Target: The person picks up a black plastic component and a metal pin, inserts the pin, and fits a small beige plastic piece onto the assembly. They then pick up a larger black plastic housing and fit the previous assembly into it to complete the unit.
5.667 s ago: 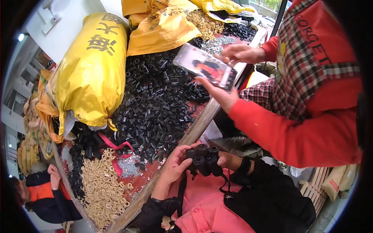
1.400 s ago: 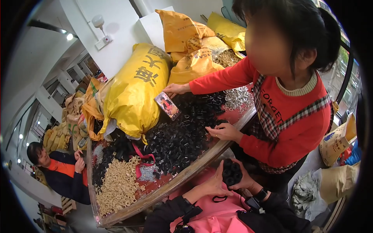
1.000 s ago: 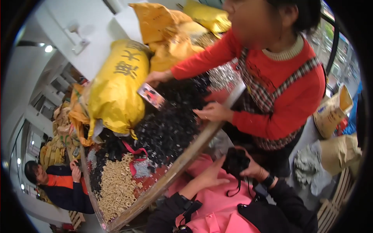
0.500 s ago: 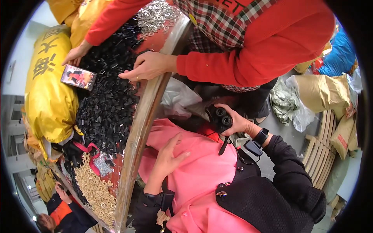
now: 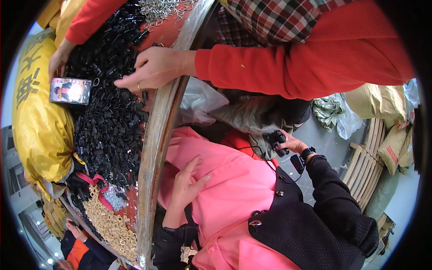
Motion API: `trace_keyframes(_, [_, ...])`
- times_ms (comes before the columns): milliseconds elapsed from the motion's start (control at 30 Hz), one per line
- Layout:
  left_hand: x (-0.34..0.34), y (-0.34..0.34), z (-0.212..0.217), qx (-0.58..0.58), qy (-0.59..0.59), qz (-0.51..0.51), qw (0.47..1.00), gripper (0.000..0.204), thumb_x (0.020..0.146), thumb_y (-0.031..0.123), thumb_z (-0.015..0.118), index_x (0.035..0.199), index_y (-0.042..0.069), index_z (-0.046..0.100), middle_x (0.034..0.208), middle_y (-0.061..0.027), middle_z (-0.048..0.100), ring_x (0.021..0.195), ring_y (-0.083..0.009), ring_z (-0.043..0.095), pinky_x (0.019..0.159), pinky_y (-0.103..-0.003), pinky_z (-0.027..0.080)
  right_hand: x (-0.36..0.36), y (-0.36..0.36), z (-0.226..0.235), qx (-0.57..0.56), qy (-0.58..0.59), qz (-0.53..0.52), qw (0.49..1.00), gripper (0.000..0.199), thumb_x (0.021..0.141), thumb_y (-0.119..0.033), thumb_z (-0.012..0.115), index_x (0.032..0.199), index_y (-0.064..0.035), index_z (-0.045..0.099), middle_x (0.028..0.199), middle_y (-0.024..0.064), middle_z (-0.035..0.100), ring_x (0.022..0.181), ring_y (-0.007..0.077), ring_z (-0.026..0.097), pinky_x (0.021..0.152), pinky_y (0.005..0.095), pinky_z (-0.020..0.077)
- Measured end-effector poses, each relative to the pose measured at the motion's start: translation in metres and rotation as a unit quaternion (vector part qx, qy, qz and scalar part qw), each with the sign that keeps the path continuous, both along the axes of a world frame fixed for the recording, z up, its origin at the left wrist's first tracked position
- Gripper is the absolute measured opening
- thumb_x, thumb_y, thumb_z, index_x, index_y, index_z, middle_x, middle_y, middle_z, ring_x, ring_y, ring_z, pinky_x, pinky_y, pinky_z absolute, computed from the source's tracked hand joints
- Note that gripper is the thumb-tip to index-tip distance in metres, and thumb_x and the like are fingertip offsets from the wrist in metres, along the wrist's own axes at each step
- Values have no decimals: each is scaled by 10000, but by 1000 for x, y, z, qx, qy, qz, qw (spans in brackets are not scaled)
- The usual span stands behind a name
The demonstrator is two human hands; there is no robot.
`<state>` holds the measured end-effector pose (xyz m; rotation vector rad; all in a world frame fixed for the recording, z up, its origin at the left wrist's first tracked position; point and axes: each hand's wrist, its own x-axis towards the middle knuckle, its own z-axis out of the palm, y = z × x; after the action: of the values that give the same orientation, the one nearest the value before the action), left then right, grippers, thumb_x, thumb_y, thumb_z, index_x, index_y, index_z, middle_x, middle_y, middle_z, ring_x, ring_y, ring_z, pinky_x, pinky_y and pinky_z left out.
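Observation:
Over the pink apron [image 5: 234, 175] on my lap, my left hand [image 5: 186, 182] is held open, fingers stretched out and nothing in them. My right hand [image 5: 292, 142] is closed around a small black device [image 5: 275, 140] with rounded knobs, off to the right of the table. A thin black cable [image 5: 258, 146] runs near it. The device showed two round lenses half a second ago; now it is turned and its front is hard to make out. Both my wrists wear dark bands, and a black box [image 5: 297, 164] hangs by my right wrist.
A wooden-edged table [image 5: 155, 153] holds black plastic pieces [image 5: 112, 121], metal rings [image 5: 164, 12] and beige pieces [image 5: 110, 220]. Across it, a co-worker in red sleeves holds a phone [image 5: 70, 91]. Yellow sacks [image 5: 40, 121] stand left; slatted wood [image 5: 366, 162] and bags lie right.
My right hand has moved right and slightly down with the black device, which has turned. My left hand stays open. The co-worker's hands and phone appear farther left as the view shifts.

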<state>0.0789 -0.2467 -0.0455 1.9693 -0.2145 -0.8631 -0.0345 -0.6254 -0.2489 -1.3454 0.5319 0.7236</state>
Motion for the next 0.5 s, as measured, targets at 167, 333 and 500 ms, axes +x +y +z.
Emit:
trace_keyframes(167, [-10,11,-8,16,19,29,999,600,720,89,655,1240,8,369,1105,-138,520,1001,-203,523,824,-301,427,-6,10,-23,-72,133,46,987,800,513,-170,753,1206,-101,359,980,88,504,863,205,515,751,354,455])
trace_keyframes(333, [-19,24,1,32,17,70,997,585,726,82,649,1234,-1,372,1108,-135,519,1002,-197,521,825,-300,429,3,27,-96,-312,-17,205,928,803,495,-222,758,1185,-53,384,1033,147,518,935,305,502,828,379,412])
trace_keyframes(500, [-32,34,-11,39,-5,89,995,574,730,88,648,1226,-10,376,1104,-141,523,973,-190,536,813,-293,446,39,19,-116,-523,-62,123,841,794,498,-284,732,1158,7,400,1188,260,396,1113,393,357,928,395,331])
